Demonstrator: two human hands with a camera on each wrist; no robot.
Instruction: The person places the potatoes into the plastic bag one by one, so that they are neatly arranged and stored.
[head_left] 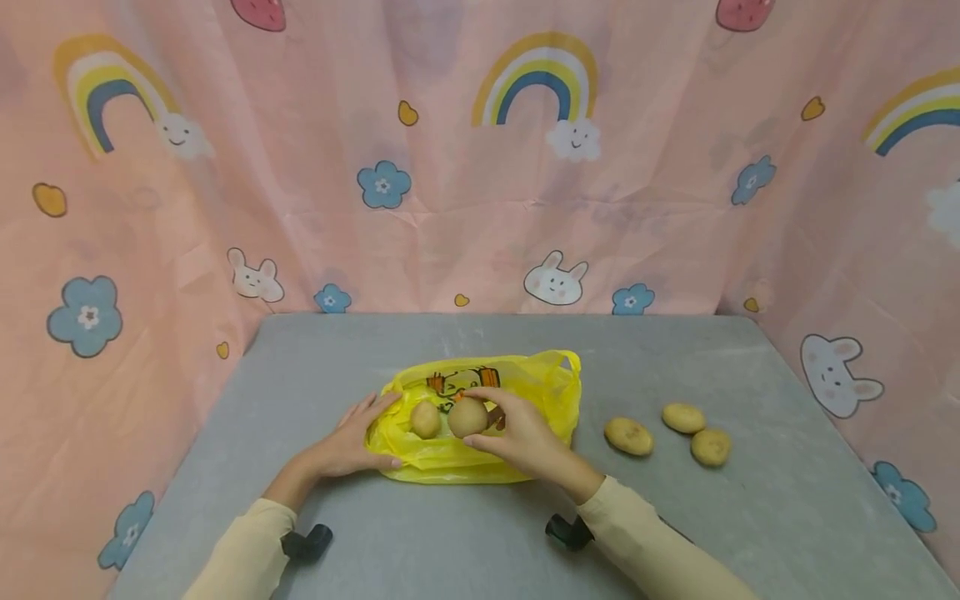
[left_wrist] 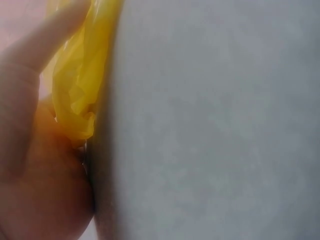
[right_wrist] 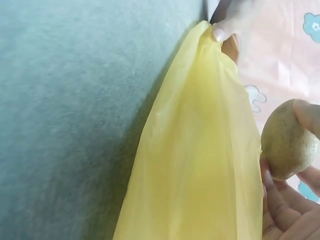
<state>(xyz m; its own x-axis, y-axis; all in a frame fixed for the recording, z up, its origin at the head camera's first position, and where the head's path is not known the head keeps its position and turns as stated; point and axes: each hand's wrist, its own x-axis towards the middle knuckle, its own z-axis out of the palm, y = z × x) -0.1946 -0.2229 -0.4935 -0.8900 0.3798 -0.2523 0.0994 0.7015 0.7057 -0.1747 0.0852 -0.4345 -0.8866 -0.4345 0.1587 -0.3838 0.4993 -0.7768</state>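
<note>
A yellow plastic bag (head_left: pixel 457 471) with a printed cartoon figure lies on the table, its mouth spread toward me. My left hand (head_left: pixel 352 442) holds the bag's left end, thumb along the front edge and fingers toward the back. The left wrist view shows crumpled yellow plastic (left_wrist: pixel 75 95) against that hand. One potato (head_left: pixel 425 419) rests inside the bag near the left hand. My right hand (head_left: pixel 521 429) grips another potato (head_left: pixel 467 417) between thumb and fingers over the bag's opening. In the right wrist view this potato (right_wrist: pixel 287 142) is just beyond the bag's upper edge.
Three potatoes, one nearer the bag (head_left: pixel 628 437), one farther back (head_left: pixel 683 418) and one at the right (head_left: pixel 710 447), lie on the grey table (head_left: pixel 420 550). A pink patterned curtain (head_left: pixel 465 225) encloses the back and sides. Black wrist devices (head_left: pixel 307 543) sit under both forearms.
</note>
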